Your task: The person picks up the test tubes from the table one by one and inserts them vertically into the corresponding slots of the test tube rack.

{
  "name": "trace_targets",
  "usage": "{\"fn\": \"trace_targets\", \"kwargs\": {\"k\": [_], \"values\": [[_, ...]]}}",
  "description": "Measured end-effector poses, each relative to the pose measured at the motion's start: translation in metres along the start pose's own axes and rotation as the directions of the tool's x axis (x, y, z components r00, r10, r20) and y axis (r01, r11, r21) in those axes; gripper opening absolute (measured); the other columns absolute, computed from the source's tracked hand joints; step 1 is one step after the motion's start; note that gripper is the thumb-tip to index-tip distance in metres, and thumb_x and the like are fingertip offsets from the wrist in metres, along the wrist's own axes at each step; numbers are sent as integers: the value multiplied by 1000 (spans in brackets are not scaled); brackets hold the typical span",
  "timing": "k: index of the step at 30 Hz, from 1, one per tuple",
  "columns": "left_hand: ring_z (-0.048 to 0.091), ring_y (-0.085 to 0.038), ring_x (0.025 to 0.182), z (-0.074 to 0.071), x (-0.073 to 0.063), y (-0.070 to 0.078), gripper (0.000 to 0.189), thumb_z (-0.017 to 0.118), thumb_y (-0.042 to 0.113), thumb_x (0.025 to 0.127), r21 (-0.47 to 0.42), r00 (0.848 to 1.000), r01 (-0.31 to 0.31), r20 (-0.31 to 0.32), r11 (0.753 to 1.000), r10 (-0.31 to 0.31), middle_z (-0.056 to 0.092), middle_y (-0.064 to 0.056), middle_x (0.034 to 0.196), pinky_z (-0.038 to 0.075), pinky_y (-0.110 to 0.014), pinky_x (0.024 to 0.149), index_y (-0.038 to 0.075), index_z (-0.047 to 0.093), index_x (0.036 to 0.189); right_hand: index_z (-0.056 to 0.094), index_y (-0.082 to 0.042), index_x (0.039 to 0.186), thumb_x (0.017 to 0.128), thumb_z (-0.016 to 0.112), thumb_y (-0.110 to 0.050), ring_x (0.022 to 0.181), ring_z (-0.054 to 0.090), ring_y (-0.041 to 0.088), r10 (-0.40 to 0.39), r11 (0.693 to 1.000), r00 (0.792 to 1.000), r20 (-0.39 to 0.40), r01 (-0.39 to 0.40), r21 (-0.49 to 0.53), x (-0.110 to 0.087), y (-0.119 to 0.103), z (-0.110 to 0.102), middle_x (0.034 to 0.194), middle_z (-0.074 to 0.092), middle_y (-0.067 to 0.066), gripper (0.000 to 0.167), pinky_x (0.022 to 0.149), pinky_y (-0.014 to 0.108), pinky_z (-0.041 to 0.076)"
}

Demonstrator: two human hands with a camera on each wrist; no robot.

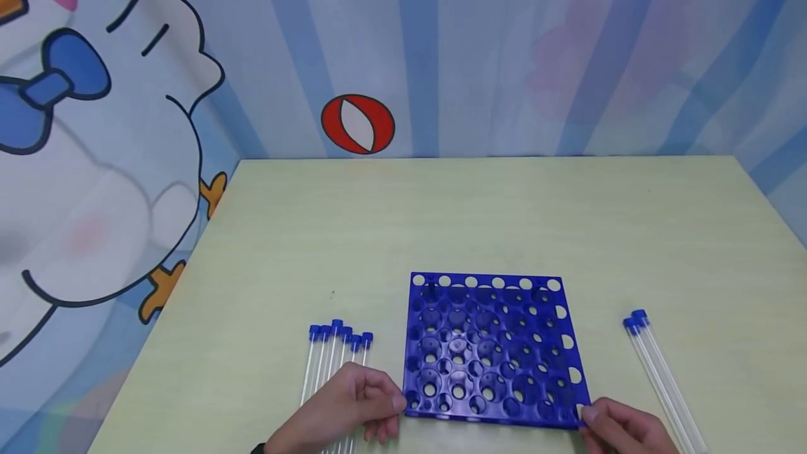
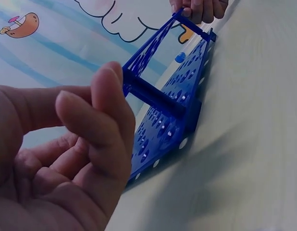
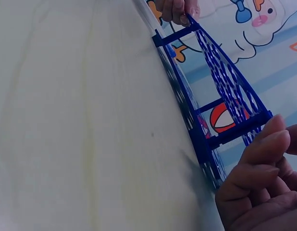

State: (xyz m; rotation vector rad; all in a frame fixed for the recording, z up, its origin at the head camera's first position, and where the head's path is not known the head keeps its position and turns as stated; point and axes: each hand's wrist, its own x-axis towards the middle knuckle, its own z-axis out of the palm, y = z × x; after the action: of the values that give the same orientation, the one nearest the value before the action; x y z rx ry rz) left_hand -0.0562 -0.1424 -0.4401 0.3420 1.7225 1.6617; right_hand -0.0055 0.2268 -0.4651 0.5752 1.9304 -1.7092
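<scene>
A blue two-tier test tube rack [image 1: 494, 415], its plates full of round holes, stands in front of me. My left hand [image 1: 353, 403] pinches its near left corner between thumb and bent fingers. At the near right corner, my right hand [image 1: 624, 429] holds the top plate's edge the same way. The left wrist view shows a corner post [image 2: 155, 96] joining the two plates beside the left fingertips. From the right wrist, the rack [image 3: 240, 130] appears side-on, with the fingertips at the end of its top plate. No tubes show in the holes.
Several clear test tubes [image 1: 326, 352] with blue caps lie left of the rack, partly hidden behind the left hand. Two more capped tubes [image 1: 665, 377] lie to the right. A printed cartoon backdrop [image 1: 479, 54] borders the pale tabletop [image 1: 479, 216] at the back and sides.
</scene>
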Motion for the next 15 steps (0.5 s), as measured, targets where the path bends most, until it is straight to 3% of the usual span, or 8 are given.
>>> {"fn": "trace_targets", "kwargs": {"k": [7, 15], "values": [[57, -12, 57, 5, -3, -1, 26, 61, 18, 88, -19, 1000, 13, -9, 1000, -13, 66, -12, 72, 42, -17, 48, -7, 63, 92, 56, 3, 85, 59, 67, -66, 51, 47, 16, 17, 1000, 1000, -1, -17, -9, 1, 9, -3, 64, 51, 6, 74, 41, 28, 39], [56, -9, 56, 11, -8, -4, 27, 61, 19, 88, -53, 998, 30, -45, 998, -32, 66, -9, 71, 43, -17, 48, -8, 62, 91, 57, 4, 79, 57, 65, -65, 51, 51, 20, -19, 999, 999, -47, 17, -42, -3, 19, -1, 64, 54, 10, 72, 41, 32, 42]]}}
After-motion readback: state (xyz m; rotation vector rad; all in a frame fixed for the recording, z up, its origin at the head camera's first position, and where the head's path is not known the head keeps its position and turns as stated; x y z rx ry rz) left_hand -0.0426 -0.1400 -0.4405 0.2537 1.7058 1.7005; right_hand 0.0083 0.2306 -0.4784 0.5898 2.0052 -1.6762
